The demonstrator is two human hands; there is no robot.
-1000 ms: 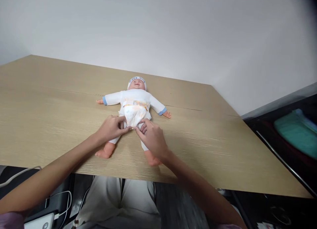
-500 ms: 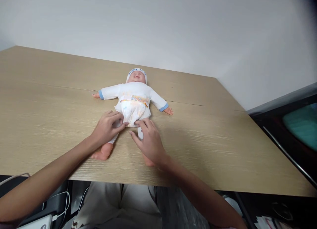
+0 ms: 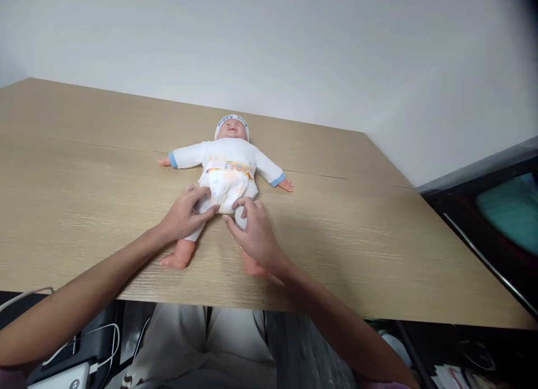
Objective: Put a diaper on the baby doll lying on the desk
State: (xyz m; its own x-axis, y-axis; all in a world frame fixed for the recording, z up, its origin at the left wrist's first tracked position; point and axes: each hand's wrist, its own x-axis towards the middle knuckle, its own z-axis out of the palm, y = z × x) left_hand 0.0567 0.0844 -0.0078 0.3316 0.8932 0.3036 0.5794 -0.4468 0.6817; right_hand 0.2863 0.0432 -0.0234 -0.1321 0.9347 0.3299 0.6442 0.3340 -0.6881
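A baby doll point(image 3: 235, 149) lies on its back on the wooden table, arms spread, its feet toward me. It wears a white top with blue cuffs and a lettered white cap. Around its waist and hips is a white diaper point(image 3: 229, 188) with an orange patterned band at the front. My left hand point(image 3: 188, 212) pinches the diaper's leg edge on the left, thumb near the crotch. My right hand point(image 3: 255, 232) curls round the top of the other leg, fingertips on the diaper's edge there, thumb a little apart below. The hands partly cover both legs.
The table point(image 3: 357, 237) has its near edge just before my lap. At the right stands a dark-framed screen point(image 3: 508, 209). A white device with a cable point(image 3: 63, 378) lies below the table at the left; papers point(image 3: 451, 376) lie low at the right.
My right fingers have moved slightly outward and up along the diaper's leg edge. My left hand stays at its edge with a small shift. The doll lies nearly as before.
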